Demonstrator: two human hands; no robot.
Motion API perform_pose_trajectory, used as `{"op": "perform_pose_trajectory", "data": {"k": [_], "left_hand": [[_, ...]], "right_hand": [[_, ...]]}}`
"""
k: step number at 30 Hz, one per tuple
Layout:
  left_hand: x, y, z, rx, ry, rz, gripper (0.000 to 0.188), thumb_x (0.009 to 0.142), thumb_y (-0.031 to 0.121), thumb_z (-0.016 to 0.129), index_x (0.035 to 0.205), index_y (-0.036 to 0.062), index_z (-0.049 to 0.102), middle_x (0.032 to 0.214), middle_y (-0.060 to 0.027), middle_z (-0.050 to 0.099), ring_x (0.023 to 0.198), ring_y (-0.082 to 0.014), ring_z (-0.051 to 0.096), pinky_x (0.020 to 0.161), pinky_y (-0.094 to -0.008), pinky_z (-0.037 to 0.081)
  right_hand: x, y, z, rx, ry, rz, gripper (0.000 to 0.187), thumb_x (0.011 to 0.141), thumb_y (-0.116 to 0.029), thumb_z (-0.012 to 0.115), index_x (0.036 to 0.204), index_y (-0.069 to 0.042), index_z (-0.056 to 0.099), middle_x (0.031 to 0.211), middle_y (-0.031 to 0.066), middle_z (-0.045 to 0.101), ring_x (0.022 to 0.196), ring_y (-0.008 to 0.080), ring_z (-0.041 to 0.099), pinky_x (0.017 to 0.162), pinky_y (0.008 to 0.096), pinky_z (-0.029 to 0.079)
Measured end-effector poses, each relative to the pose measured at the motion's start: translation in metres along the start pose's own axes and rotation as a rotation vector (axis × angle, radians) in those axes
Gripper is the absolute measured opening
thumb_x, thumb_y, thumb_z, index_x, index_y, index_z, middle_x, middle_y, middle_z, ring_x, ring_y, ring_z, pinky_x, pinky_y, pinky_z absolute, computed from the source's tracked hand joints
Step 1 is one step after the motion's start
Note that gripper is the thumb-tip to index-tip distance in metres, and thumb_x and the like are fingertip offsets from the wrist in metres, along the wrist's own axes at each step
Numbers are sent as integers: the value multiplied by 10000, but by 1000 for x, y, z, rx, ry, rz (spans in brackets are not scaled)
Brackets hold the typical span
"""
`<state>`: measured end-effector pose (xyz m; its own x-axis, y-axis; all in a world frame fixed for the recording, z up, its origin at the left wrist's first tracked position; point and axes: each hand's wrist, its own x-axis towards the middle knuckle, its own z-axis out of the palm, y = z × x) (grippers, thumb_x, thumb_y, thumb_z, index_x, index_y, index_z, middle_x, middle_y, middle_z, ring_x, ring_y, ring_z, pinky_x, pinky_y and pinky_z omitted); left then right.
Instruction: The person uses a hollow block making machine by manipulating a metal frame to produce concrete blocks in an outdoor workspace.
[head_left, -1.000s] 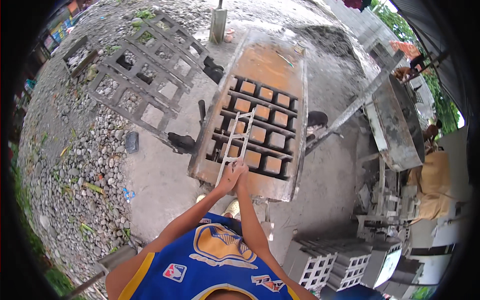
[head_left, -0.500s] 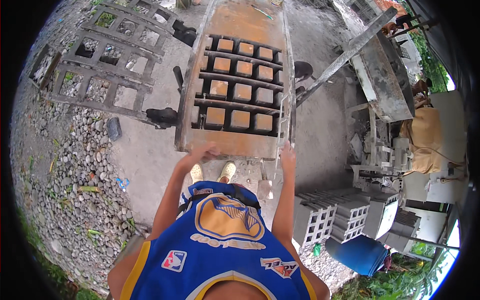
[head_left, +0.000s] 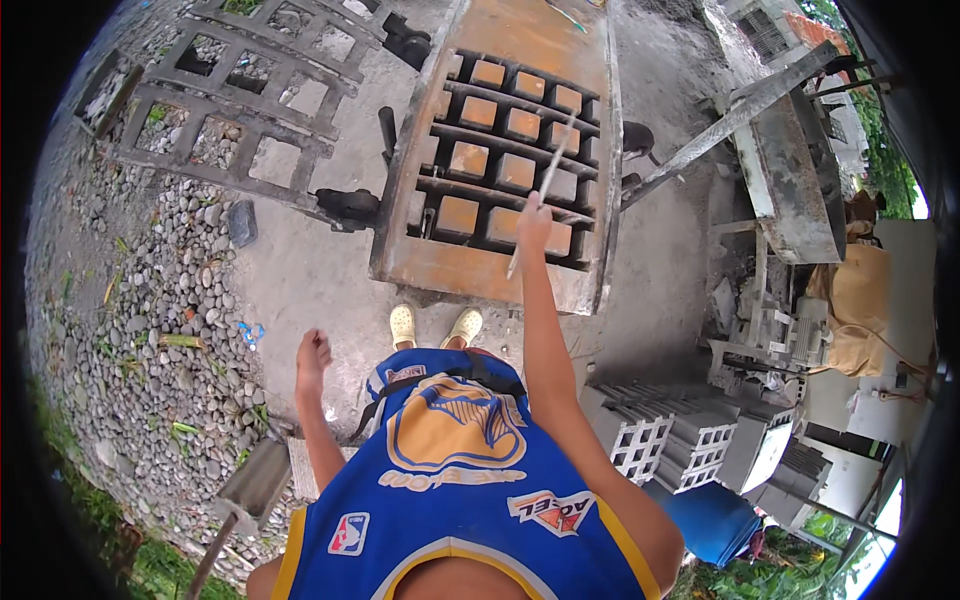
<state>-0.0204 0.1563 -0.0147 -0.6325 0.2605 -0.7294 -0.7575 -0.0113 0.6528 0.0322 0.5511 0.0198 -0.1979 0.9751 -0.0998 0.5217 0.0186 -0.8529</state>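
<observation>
My right hand (head_left: 535,222) is closed around a thin pale rod (head_left: 560,154), held at a slant over a steel block mould table (head_left: 448,262). Above the grip, the rod crosses the mould's grid of square orange-brown pads (head_left: 522,123); its short lower end sticks out below my fist. Dark slots run between the pads, and one pad at the right looks grey. To the left of the table my left hand (head_left: 313,350) hangs over the ground with its fingers curled and nothing visible in them.
A concrete-smeared metal frame (head_left: 225,130) with square openings joins the table's left side. River stones (head_left: 170,300) cover the ground at left. Hollow concrete blocks (head_left: 640,445) are stacked at the lower right, by a blue drum (head_left: 710,520). A slanting beam (head_left: 730,125) rises at the right.
My right hand has moved from the table's near right corner inward and up over the mould with the rod. My left hand has left the table's near edge and dropped to the lower left.
</observation>
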Motion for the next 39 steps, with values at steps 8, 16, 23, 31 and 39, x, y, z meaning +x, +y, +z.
{"op": "perform_pose_trajectory", "data": {"k": [8, 16, 23, 31, 39], "left_hand": [[21, -12, 172, 483, -390, 804, 473, 886, 329, 219, 1183, -21, 334, 1186, -169, 368, 1083, -281, 342, 937, -321, 210], [-4, -17, 169, 501, -369, 612, 578, 822, 390, 337, 1176, -62, 273, 1106, -256, 413, 1035, -343, 406, 884, -349, 286], [40, 24, 205, 243, -284, 858, 597, 820, 400, 339, 1170, -80, 283, 1119, -266, 406, 1045, -354, 412, 870, -345, 308], [84, 33, 248, 572, -251, 843, 528, 848, 429, 223, 1046, -16, 427, 747, -261, 533, 733, -412, 506, 662, -430, 382], [24, -41, 224, 701, -381, 930, 421, 858, 361, 230, 870, 0, 447, 640, -229, 513, 627, -413, 493, 569, -474, 369]], "right_hand": [[-101, -16, 77, 105, -523, -16, 481, 821, -408, 390, 740, 59, 476, 688, 226, 536, 698, 337, 536, 626, 399, 393], [-125, -32, 67, 137, -532, 111, 496, 837, -408, 347, 701, 56, 455, 651, 217, 507, 653, 333, 505, 613, 397, 374], [-88, -61, 114, 73, -425, -68, 552, 809, -441, 359, 814, 97, 487, 828, 310, 521, 884, 426, 481, 756, 424, 375], [-12, -49, 120, -80, -258, -212, 535, 821, -428, 325, 770, 60, 540, 832, 278, 538, 856, 414, 496, 753, 438, 376], [-96, 17, 10, 44, -306, -109, 530, 833, -437, 335, 714, 45, 522, 645, 216, 529, 665, 347, 518, 634, 404, 390]]}}
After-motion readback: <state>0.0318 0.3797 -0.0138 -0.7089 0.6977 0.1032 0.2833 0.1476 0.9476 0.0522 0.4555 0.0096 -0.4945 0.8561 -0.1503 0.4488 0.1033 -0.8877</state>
